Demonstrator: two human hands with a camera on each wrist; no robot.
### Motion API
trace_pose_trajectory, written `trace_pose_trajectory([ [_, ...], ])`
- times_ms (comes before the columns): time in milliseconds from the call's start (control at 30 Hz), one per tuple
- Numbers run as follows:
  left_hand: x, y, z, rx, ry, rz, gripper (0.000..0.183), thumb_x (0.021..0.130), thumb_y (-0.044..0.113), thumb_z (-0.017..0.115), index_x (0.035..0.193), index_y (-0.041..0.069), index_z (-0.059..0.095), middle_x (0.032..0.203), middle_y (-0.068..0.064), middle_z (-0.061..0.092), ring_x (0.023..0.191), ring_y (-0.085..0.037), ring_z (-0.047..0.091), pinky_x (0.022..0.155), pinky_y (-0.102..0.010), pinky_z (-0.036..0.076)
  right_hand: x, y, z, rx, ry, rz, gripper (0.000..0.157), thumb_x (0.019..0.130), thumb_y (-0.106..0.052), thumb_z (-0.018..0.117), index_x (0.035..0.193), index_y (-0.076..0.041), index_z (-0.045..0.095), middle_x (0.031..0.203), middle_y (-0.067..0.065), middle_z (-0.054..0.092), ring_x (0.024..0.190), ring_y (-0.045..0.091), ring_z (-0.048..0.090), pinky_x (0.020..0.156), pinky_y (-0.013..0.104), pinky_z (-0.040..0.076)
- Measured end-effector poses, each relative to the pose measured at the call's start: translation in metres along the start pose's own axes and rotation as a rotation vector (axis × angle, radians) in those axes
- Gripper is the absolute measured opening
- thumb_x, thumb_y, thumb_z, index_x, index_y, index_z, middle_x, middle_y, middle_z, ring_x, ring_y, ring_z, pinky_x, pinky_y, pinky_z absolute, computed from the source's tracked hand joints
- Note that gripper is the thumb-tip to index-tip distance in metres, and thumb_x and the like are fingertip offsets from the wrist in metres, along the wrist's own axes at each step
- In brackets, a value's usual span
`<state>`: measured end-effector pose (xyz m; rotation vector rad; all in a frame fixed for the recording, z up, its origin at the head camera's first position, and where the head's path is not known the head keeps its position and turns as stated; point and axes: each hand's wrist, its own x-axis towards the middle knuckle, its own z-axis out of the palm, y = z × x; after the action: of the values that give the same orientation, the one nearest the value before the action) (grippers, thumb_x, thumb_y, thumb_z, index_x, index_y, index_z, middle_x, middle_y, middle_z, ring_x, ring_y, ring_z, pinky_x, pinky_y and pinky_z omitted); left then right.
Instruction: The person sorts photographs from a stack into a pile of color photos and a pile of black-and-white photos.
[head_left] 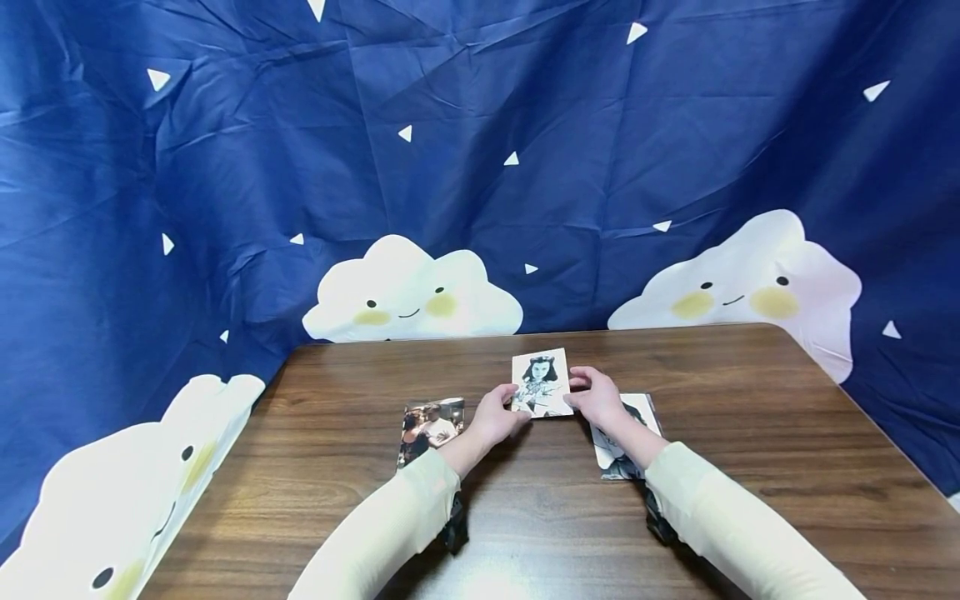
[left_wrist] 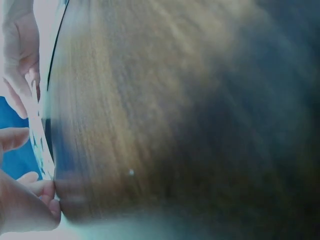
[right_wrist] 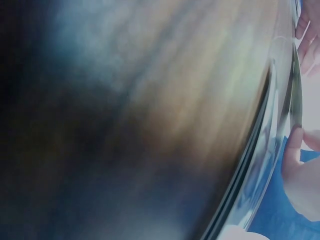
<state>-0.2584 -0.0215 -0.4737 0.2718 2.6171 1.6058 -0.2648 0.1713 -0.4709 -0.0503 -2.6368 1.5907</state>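
Note:
Both hands hold one photo card [head_left: 542,379], white with a black-and-white picture of a dark-haired person, above the table's middle. My left hand [head_left: 497,414] pinches its left edge near the lower corner. At the opposite edge, my right hand [head_left: 597,400] grips it between thumb and fingers. The left wrist view shows the card [left_wrist: 40,132] nearly edge-on between the two hands. Under my right forearm lie black-and-white photo cards [head_left: 611,458], partly covered by the arm. A colour photo card [head_left: 433,423] showing people lies beside my left wrist, its lower part hidden by the sleeve.
The brown wooden table [head_left: 337,433] reflects light near its front. Behind it hangs a dark blue cloth [head_left: 465,192] printed with smiling clouds and white triangles. Black wrist-camera mounts [head_left: 454,525] sit under the forearms, close to the tabletop.

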Motion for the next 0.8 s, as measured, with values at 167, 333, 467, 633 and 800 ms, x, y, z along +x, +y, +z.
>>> trace_pose_trajectory([
  [167,-0.001,0.002,0.001,-0.01,0.021,-0.024,0.053,0.08,0.002,0.075,0.127,-0.01,0.054,0.129,-0.026,0.056,0.123,-0.036,0.051,0.104,-0.041,0.038,-0.002,0.001,0.002,0.109,-0.026,-0.013,0.045,0.082,0.013,0.061,0.126,0.014,0.051,0.105,0.029,0.065,0.079,0.019,0.064,0.064,0.028,0.056],
  [333,-0.001,0.001,0.002,-0.043,0.032,-0.054,0.055,0.08,0.002,0.075,0.129,-0.009,0.053,0.131,-0.026,0.055,0.122,-0.035,0.052,0.103,-0.041,0.039,-0.003,0.002,0.004,0.15,-0.026,-0.028,0.044,0.083,0.014,0.06,0.126,0.015,0.051,0.104,0.029,0.065,0.08,0.017,0.064,0.064,0.028,0.056],
  [467,0.0,0.0,0.003,-0.087,0.046,-0.066,0.054,0.08,0.0,0.074,0.129,-0.009,0.054,0.132,-0.026,0.055,0.118,-0.035,0.053,0.101,-0.041,0.041,-0.004,0.002,0.004,0.163,-0.022,-0.029,0.045,0.082,0.014,0.06,0.126,0.015,0.051,0.104,0.028,0.065,0.081,0.016,0.064,0.063,0.026,0.055],
  [633,-0.001,0.002,0.005,-0.159,0.08,-0.06,0.05,0.08,-0.003,0.072,0.126,-0.01,0.055,0.129,-0.026,0.057,0.112,-0.035,0.055,0.098,-0.041,0.043,-0.007,-0.002,0.001,0.186,-0.022,-0.036,0.045,0.083,0.015,0.059,0.128,0.014,0.051,0.105,0.028,0.065,0.08,0.013,0.063,0.062,0.024,0.053],
  [800,-0.003,0.007,0.009,-0.203,0.103,-0.033,0.047,0.078,-0.005,0.071,0.122,-0.009,0.058,0.123,-0.024,0.061,0.11,-0.035,0.057,0.096,-0.041,0.045,-0.013,-0.007,-0.01,0.2,-0.026,-0.041,0.047,0.085,0.013,0.059,0.13,0.014,0.049,0.107,0.029,0.065,0.077,0.009,0.062,0.062,0.023,0.052],
])
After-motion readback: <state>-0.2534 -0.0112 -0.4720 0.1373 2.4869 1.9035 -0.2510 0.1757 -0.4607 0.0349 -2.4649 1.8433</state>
